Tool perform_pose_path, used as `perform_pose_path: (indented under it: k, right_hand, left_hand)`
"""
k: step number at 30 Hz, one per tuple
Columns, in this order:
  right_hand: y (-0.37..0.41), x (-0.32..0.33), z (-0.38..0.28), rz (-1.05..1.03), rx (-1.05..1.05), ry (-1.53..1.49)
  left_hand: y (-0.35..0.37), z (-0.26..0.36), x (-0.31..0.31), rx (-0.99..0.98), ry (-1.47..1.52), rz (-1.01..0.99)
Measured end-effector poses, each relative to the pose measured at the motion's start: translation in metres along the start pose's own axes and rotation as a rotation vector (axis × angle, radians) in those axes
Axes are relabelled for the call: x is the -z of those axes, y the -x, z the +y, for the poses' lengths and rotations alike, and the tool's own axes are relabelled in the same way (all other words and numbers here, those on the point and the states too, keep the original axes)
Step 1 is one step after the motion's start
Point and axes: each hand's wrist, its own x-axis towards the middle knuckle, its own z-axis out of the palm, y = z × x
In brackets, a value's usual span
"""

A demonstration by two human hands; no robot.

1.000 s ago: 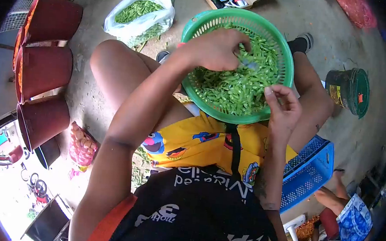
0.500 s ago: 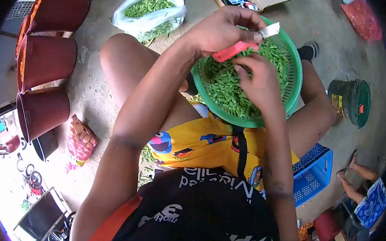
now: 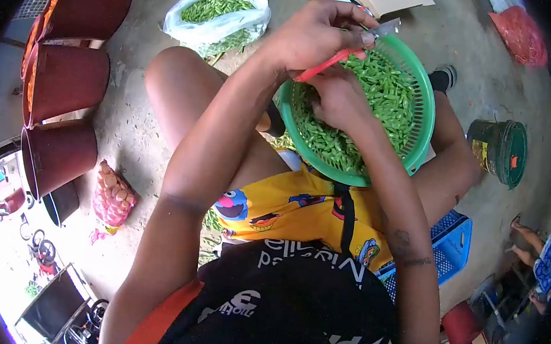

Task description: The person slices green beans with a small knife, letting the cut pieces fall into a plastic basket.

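My left hand [image 3: 322,36] is closed around a knife [image 3: 329,65] with a red handle; its short, wide blade points up and right above the basket's rim. Just beneath it, my right hand [image 3: 341,99] reaches down into the pods with its fingers curled. The fingertips are partly hidden by the left hand and the pods, so what they hold cannot be made out. Many small green pods [image 3: 388,93], apparently cut pieces, fill a round green plastic basket [image 3: 427,109] between my legs.
A white plastic bag [image 3: 258,19] of green pods lies ahead. Dark red buckets [image 3: 72,85] line the left, near a net sack [image 3: 115,195]. To the right are a green bucket [image 3: 491,150], a blue crate [image 3: 454,251], a red bag [image 3: 518,36] and another person [image 3: 545,264].
My right hand has moved left and deeper into the pods, under the left hand. The left hand has shifted slightly up and left, and the knife has turned so its blade shows narrower.
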Motion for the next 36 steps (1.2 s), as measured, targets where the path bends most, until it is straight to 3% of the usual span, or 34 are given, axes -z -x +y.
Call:
perform_pose_path:
  k: [3,6,8,11,14,19,23,28,32,36]
  right_hand:
    - [0.002,0.033,0.0,-0.129,-0.078,-0.061]
    - [0.032,0.058,0.017,0.012,-0.189,-0.046]
    - [0.055,0.075,0.027,0.173,-0.516,-0.431]
    - [0.093,0.096,0.027,0.387,-0.816,-0.854]
    - [0.12,0.107,0.009,0.544,-0.911,-0.918]
    - [0.143,0.101,-0.015,0.748,-1.013,-1.185]
    - [0.154,0.089,-0.027,0.83,-0.91,-1.305]
    - [0.158,0.081,-0.038,0.896,-0.923,-1.576]
    - [0.15,0.076,-0.048,0.871,-0.947,-1.542]
    - [0.146,0.084,-0.052,0.777,-0.943,-1.596]
  left_hand:
    - [0.0,-0.003,0.003,-0.002,0.128,0.028]
    - [-0.003,-0.012,0.009,-0.038,0.187,0.072]
    - [-0.001,-0.005,0.003,-0.016,0.063,0.1]
    - [0.001,-0.003,-0.004,-0.016,-0.142,0.111]
    - [0.0,-0.008,-0.017,-0.055,-0.069,-0.068]
    - [0.001,-0.021,-0.051,0.049,0.013,-0.259]
    - [0.004,-0.03,-0.078,-0.035,-0.077,-0.218]
    - [0.002,-0.033,-0.079,0.089,-0.029,-0.213]
    - [0.006,-0.035,-0.085,0.122,-0.002,-0.225]
    - [0.006,-0.031,-0.082,0.032,-0.146,-0.218]
